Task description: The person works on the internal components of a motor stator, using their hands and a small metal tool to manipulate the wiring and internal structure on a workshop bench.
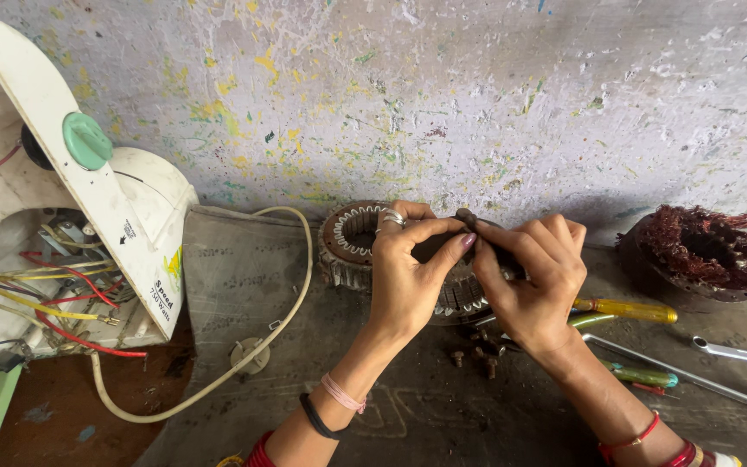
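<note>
While your left hand (408, 268) and right hand (529, 277) pinch a small dark part (469, 220) over the stator (347, 246) at the mat's far edge, next seat it carefully.

Repair workshop: motor stator (365, 251), screwdrivers (628, 310), paint-flecked wall (477, 95).

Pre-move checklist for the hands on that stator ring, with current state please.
1. Left hand grips the stator ring: ok.
2. Right hand pinches a small dark part at the rim: ok.
3. What the dark part is: cannot tell.
4. Loose screws near the wrists, could scatter: not ok.
5. Yellow-handled screwdriver close by: ok.
6. Cream cord clear of the ring: ok.
</note>
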